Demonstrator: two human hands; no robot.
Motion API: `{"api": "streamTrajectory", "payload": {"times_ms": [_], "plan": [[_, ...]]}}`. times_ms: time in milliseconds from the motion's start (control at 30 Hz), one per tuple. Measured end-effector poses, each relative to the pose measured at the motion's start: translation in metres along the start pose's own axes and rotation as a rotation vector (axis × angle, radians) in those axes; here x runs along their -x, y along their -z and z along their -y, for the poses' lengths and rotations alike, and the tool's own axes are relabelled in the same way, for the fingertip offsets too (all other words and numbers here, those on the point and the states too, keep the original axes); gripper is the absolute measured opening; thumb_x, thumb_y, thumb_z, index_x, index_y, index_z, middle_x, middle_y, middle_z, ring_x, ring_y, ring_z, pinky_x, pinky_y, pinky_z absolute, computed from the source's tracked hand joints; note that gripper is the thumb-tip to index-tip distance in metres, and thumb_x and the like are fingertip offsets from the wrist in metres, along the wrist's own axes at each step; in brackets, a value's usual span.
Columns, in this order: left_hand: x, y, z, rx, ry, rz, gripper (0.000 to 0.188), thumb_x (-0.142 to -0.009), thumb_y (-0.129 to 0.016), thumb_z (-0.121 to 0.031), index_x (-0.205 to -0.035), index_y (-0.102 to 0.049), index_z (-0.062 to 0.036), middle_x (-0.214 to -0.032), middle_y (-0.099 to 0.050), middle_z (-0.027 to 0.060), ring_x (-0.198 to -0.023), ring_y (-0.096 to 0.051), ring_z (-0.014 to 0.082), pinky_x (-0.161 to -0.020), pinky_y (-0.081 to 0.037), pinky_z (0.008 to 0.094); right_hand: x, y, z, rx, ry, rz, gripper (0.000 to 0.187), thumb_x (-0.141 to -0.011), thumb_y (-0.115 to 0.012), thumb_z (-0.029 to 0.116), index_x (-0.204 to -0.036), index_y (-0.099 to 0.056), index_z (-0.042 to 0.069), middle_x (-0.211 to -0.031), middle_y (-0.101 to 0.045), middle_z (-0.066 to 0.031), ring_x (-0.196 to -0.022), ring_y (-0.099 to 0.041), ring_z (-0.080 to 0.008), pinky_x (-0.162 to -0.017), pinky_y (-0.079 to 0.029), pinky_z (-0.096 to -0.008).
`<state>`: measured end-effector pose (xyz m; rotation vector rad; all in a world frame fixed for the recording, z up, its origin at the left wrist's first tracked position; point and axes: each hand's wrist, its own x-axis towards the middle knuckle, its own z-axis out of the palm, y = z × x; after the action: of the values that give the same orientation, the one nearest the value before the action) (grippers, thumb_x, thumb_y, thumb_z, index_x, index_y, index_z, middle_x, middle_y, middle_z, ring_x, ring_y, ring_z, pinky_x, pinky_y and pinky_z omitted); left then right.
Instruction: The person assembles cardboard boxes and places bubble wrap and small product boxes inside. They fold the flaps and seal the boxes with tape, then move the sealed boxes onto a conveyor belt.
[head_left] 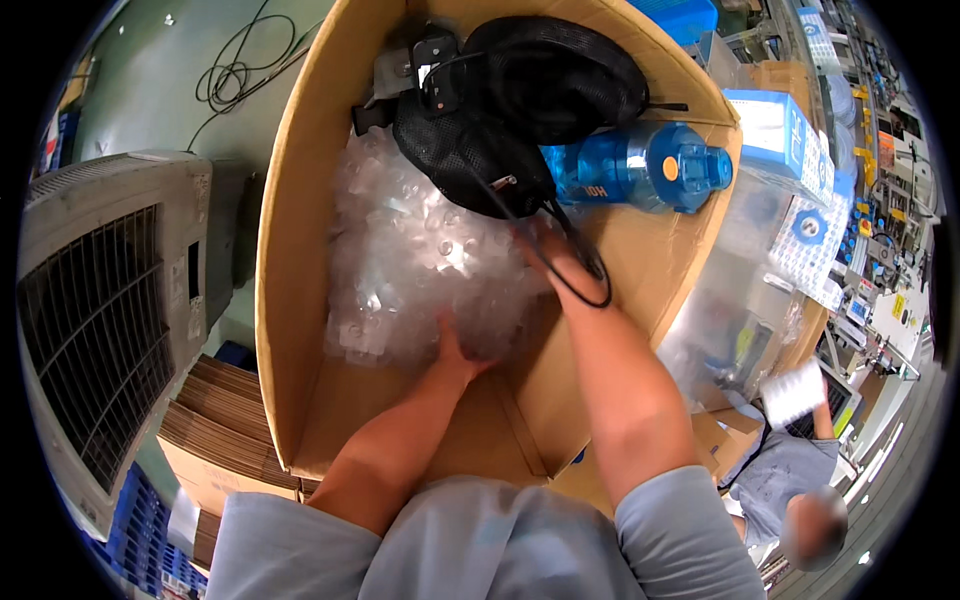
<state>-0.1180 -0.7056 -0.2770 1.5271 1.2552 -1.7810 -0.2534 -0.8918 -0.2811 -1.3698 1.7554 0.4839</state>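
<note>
A large bulging mass of small clear plastic pieces (430, 255), seemingly in a clear bag, lies in the left part of a deep cardboard box (278, 250). At its near edge my left hand (458, 350) grips it, the thumb on top and other fingers partly hidden beneath. My right hand (545, 250) holds its right side, its fingers blurred and partly covered by plastic and a black strap (598, 280). A black mesh bag (470, 160) sits at the box's far end, touching the plastic. Beside it lies a blue water bottle (640, 170) on its side.
A large grilled appliance (100, 320) stands left of the box, with stacked flat cardboard (225, 410) nearer me. A coiled black cable (235, 80) lies on the floor. Blue-and-white cartons (785, 140) stand to the right. Another person (785, 490) works at lower right.
</note>
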Motion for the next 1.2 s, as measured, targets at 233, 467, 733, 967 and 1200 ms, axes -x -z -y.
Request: {"api": "streamTrajectory", "payload": {"times_ms": [233,467,733,967,1200], "plan": [[0.042,-0.038,-0.024,0.052,0.055,0.349,0.118,-0.065,-0.051,-0.087,-0.151,-0.013,-0.0143,-0.154,-0.014,0.0169,-0.139,-0.021,0.0428,-0.105,-0.022,0.0698,-0.043,-0.032,-0.051,-0.039,0.100,0.114,0.055,-0.088,-0.053,0.052,-0.127,-0.055,0.012,-0.118,-0.061,-0.0121,-0.109,-0.057,-0.0268,-0.093,-0.042,-0.0354],[0.007,-0.028,-0.019,0.178,0.211,0.473,0.123,-0.060,-0.051,-0.089,-0.150,-0.016,-0.0118,-0.153,-0.020,0.0169,-0.139,-0.022,0.0425,-0.108,-0.017,0.0676,0.037,0.037,0.033,-0.300,-0.085,0.445,0.073,-0.085,-0.054,0.061,-0.135,-0.049,0.009,-0.136,-0.050,-0.0120,-0.123,-0.047,-0.0242,-0.100,-0.037,-0.0367],[0.011,-0.055,-0.028,0.103,0.252,0.411,0.114,-0.066,-0.042,-0.090,-0.149,-0.024,-0.0134,-0.153,-0.024,0.0139,-0.139,-0.022,0.0413,-0.107,-0.017,0.0679,0.014,0.017,0.013,-0.310,-0.132,0.577,0.093,-0.072,-0.064,0.066,-0.143,-0.041,0.011,-0.144,-0.043,-0.0111,-0.133,-0.038,-0.0249,-0.106,-0.034,-0.0398],[0.016,-0.056,-0.014,0.096,0.165,0.525,0.066,-0.087,-0.040,-0.068,-0.126,-0.054,-0.0164,-0.130,-0.055,0.0088,-0.121,-0.049,0.0322,-0.096,-0.044,0.0520,0.048,0.018,0.019,-0.239,0.182,0.601,0.083,-0.070,-0.069,0.060,-0.134,-0.052,0.010,-0.137,-0.050,-0.0087,-0.126,-0.045,-0.0252,-0.106,-0.032,-0.0356],[0.009,-0.022,0.000,-0.262,-0.172,0.522,0.041,-0.093,-0.041,-0.051,-0.116,-0.057,-0.0219,-0.118,-0.062,-0.0011,-0.104,-0.061,0.0224,-0.082,-0.053,0.0409,0.118,0.036,0.047,-0.328,0.116,0.578,0.090,-0.071,-0.075,0.047,-0.143,-0.039,0.006,-0.142,-0.045,-0.0115,-0.127,-0.044,-0.0238,-0.106,-0.033,-0.0367]]}}
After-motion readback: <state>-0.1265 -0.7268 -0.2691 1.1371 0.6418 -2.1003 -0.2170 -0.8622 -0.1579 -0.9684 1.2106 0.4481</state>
